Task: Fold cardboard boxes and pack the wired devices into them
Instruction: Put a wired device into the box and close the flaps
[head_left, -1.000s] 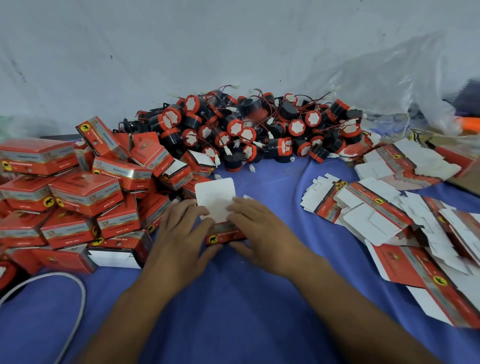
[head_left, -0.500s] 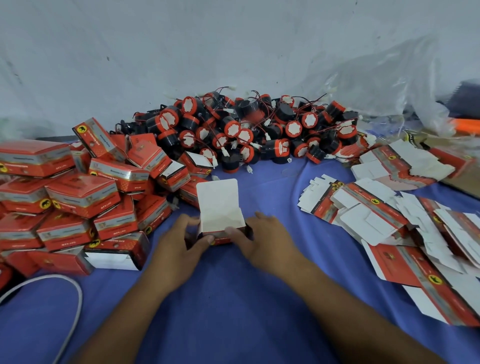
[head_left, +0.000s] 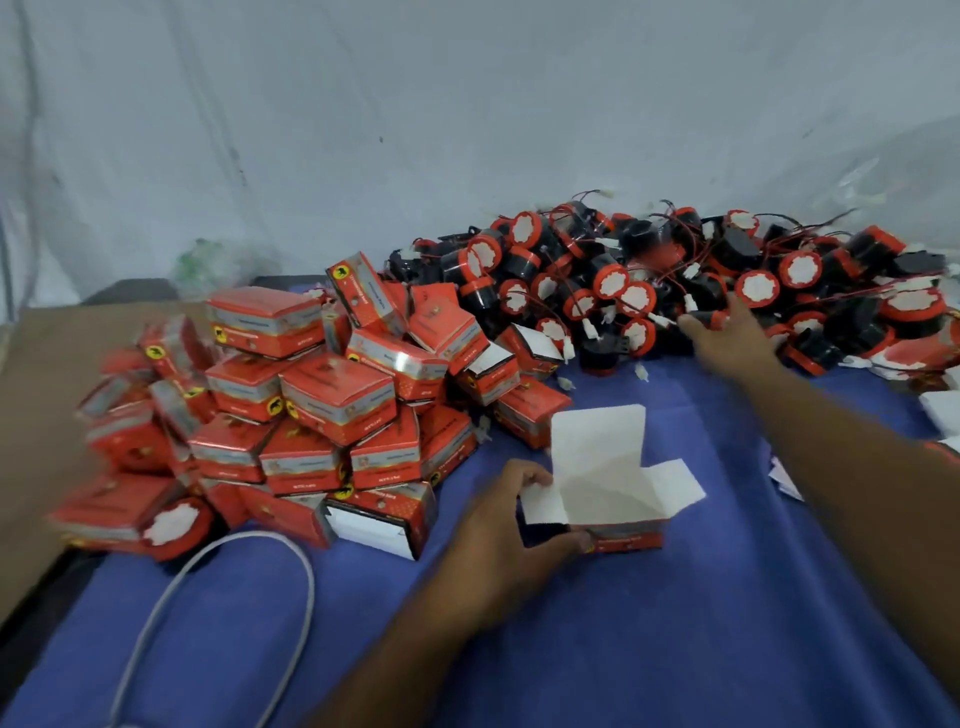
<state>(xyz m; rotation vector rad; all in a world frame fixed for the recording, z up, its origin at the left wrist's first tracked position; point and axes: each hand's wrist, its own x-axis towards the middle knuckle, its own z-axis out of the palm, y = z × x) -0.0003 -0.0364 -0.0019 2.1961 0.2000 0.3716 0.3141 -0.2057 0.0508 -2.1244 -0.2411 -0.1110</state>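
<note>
An open red cardboard box (head_left: 618, 499) with white inside stands on the blue cloth, its lid and side flaps up. My left hand (head_left: 506, 525) grips its left side, thumb at the front corner. My right hand (head_left: 727, 338) reaches far forward to the heap of black and red wired devices (head_left: 649, 280) at the back, fingers curled at the edge of the heap around one device; blur hides the exact hold.
A pile of closed red boxes (head_left: 291, 410) fills the left side. A grey cable (head_left: 291, 566) loops on the blue cloth (head_left: 623, 649) in front of it. Brown cardboard (head_left: 47, 395) lies at the far left. White flat box blanks (head_left: 943, 410) show at the right edge.
My right hand left the box and reached forward to the device heap. The box now stands open with flaps up, held by my left hand alone. The view swung left.
</note>
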